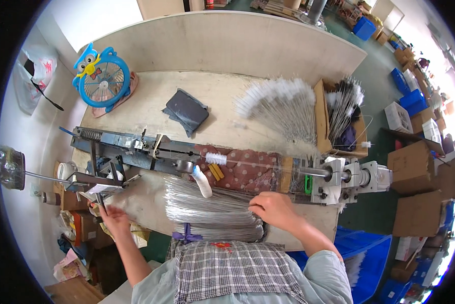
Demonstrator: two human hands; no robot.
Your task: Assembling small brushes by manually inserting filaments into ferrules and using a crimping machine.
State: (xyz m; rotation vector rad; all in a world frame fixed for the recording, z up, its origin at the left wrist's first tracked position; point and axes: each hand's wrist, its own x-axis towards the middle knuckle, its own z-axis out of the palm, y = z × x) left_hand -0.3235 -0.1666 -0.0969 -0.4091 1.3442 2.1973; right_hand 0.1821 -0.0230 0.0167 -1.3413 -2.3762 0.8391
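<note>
My left hand [116, 221] is beside the lower end of a dark metal bar [101, 198] on the machine's black frame, fingers apart and partly extended. My right hand [274, 209] has its fingers curled and pinched over the right end of a thick bundle of thin silver wires [207, 205]; the exact wire in the pinch is too fine to make out. A purple tie [187, 234] lies at the bundle's near edge. Behind it, a white-bristled brush [216, 158] on a thin wire stretches between the machine's left slide [172, 152] and the metal spindle [316, 172].
Finished wire brushes [283, 106] lie fanned at the back, beside a cardboard box [320, 119] of more brushes. A blue owl-shaped fan [105, 81], a dark pad [187, 109], a yellow block [216, 172] and a white-wrapped handle [202, 183] surround the machine. A blue bin [374, 263] stands at the right.
</note>
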